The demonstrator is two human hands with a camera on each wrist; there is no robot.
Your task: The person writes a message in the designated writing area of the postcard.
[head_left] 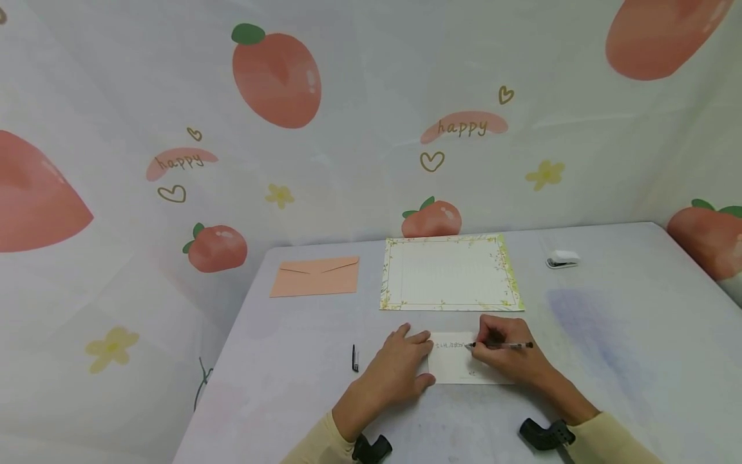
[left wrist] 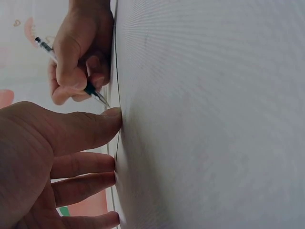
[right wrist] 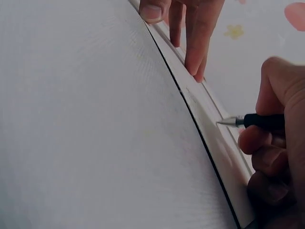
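worktop [head_left: 608, 335]: pale cloth, faint violet patch at 3 o'clock | backdrop [head_left: 359, 96]: peach/"happy" print | card [head_left: 458, 370] near edge, 6 o'clock | L hand [head_left: 400, 370] flat, fingers straight, pressing card | R hand [head_left: 507, 351] pinching pen [head_left: 501, 346], tip on card | envelope [head_left: 315, 277] 10 o'clock, letter sheet [head_left: 449, 270] 12, stapler [head_left: 562, 259] 2, pen cap [head_left: 355, 357] 9

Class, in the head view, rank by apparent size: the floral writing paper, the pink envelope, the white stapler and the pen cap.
1. floral writing paper
2. pink envelope
3. white stapler
4. pen cap

The paper and envelope lie farther from the camera, yet still look largest.
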